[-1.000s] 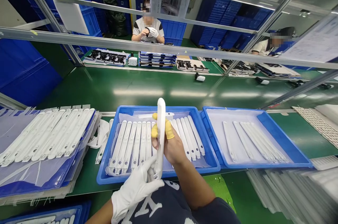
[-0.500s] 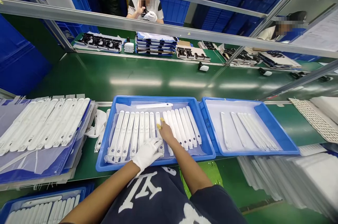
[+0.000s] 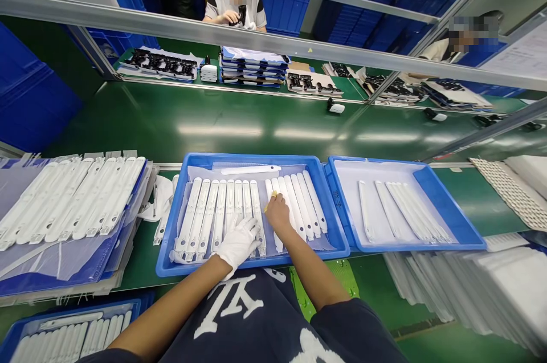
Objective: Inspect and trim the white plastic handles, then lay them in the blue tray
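A blue tray [image 3: 253, 158] in front of me holds a row of long white plastic strips [image 3: 208, 212]; those at left show detailed inner faces, those at right smooth ones. My left hand [image 3: 241, 239], in a white glove, lies over the lower ends of the middle strips with its fingers stretched out. My right hand [image 3: 278, 215], bare with yellow finger covers, is closed at a smooth white plastic strip [image 3: 277, 242] just right of the gap in the row. Its palm hides part of that strip. One more strip lies crosswise at the tray's far edge.
To the right, a second blue tray [image 3: 455, 203] holds several white strips. Stacked sheets with strips [image 3: 72, 198] stand left, above a lower tray [image 3: 139, 309]. Beyond a metal rail [image 3: 171, 24], two people sit by black parts [image 3: 162, 64].
My right hand has shifted right, from the strip at the gap's left side to the smooth strip at its right. My left hand has moved slightly up and left, its fingers flatter over the strips.
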The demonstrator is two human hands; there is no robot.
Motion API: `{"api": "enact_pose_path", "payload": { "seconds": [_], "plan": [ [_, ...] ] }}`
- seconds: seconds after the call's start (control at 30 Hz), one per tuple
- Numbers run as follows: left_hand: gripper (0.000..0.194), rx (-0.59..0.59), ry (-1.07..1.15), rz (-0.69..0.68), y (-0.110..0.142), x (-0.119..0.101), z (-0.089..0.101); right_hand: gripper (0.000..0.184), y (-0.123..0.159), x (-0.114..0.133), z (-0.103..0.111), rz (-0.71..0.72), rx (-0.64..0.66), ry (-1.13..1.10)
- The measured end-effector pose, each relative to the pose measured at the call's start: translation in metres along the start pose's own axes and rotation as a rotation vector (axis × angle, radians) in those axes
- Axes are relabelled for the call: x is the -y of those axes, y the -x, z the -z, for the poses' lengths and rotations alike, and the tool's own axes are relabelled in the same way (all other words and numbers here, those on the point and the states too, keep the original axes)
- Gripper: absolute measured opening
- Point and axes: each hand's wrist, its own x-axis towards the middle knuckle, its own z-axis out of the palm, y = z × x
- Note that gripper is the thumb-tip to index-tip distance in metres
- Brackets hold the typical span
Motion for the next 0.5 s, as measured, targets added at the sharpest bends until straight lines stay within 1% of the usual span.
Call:
{"api": "enact_pose_path", "payload": {
  "seconds": [0.1, 0.17, 0.23, 0.3, 0.37, 0.4, 0.47, 0.5],
  "plan": [
    [0.045, -0.058, 0.115, 0.043, 0.010, -0.003, 0.006, 0.037, -0.003, 0.001, 0.007, -0.030, -0.021, -0.098],
    [0.053, -0.080, 0.220, 0.083, 0.017, -0.007, 0.011, 0.037, -0.002, 0.004, 0.018, -0.037, -0.036, -0.190],
    [0.056, -0.075, 0.338, 0.126, 0.022, -0.015, 0.019, 0.036, 0.003, 0.009, 0.032, -0.011, -0.059, -0.302],
    [0.051, -0.037, 0.461, 0.149, 0.028, -0.026, 0.031, 0.035, 0.015, 0.018, 0.048, 0.065, -0.088, -0.434],
    [0.043, 0.033, 0.574, 0.149, 0.036, -0.038, 0.045, 0.038, 0.033, 0.028, 0.065, 0.175, -0.120, -0.571],
    [0.042, 0.074, 0.622, 0.144, 0.041, -0.044, 0.052, 0.039, 0.043, 0.032, 0.073, 0.233, -0.137, -0.628],
    [0.047, 0.152, 0.694, 0.124, 0.051, -0.054, 0.066, 0.042, 0.066, 0.038, 0.090, 0.359, -0.131, -0.780],
    [0.050, 0.182, 0.714, 0.110, 0.057, -0.057, 0.071, 0.042, 0.077, 0.040, 0.098, 0.430, -0.086, -0.896]
  ]
}}
